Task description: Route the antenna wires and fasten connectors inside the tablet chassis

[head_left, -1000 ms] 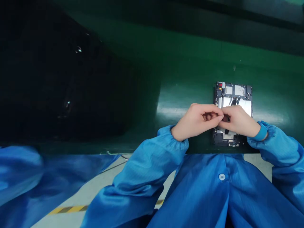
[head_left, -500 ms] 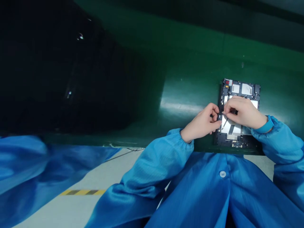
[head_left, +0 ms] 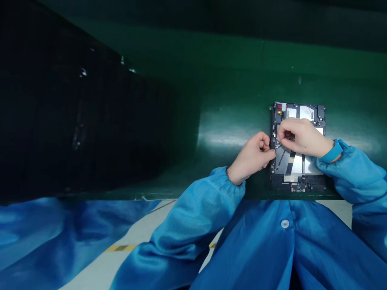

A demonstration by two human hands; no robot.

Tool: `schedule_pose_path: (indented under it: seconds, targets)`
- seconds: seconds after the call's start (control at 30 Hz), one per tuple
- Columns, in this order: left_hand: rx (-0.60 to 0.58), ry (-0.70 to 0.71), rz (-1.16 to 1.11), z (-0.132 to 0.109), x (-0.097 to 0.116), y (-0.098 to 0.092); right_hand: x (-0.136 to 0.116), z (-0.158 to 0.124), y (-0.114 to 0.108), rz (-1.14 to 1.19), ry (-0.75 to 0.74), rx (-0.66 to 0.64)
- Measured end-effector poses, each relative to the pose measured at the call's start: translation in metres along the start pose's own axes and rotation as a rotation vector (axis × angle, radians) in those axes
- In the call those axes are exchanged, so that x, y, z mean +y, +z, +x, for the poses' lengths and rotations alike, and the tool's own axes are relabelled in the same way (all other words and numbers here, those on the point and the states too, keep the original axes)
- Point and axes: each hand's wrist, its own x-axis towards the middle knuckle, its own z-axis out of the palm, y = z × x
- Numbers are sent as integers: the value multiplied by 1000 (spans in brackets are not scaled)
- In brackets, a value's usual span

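Note:
An opened tablet-like device (head_left: 298,165) lies on the green bench, its inside facing up with silver plates, black strips and small circuit parts. At its left edge is my left hand (head_left: 249,157), fingers curled in and thumb tip against the frame. My right hand (head_left: 302,137) reaches over the device from the right, thumb and forefinger pinched close to the same edge. A thin cable seems to run by those fingertips. Whatever sits in either pinch is too small or hidden to make out. The right palm covers part of the upper middle of the device.
The green bench top (head_left: 223,121) stretches left and behind the device, its front edge close to my body. A large dark surface (head_left: 75,121) takes up the left side. Blue cloth (head_left: 60,237) shows below the bench at the left, above a pale floor with a yellow-black stripe (head_left: 121,248).
The view has turned slightly, so the bench and device sit a little differently in it. My right fingertips have shifted slightly up along the device's left edge; the left hand stays near that edge.

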Motion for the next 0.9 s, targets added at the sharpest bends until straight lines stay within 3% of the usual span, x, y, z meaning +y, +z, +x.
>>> schedule_pose_path:
  seconds: [0.23,0.5,0.7,0.9]
  targets:
    - [-50,73,25,6,4,-10,-1,2,5,27,13,7]
    - [-100,56,51,5,4,-16,0,6,7,46,29,21]
    - [-55,0,41,9,7,-11,3,9,10,-12,46,118]
    - [29,171,103,18,9,-10,8,14,9,-20,108,138]
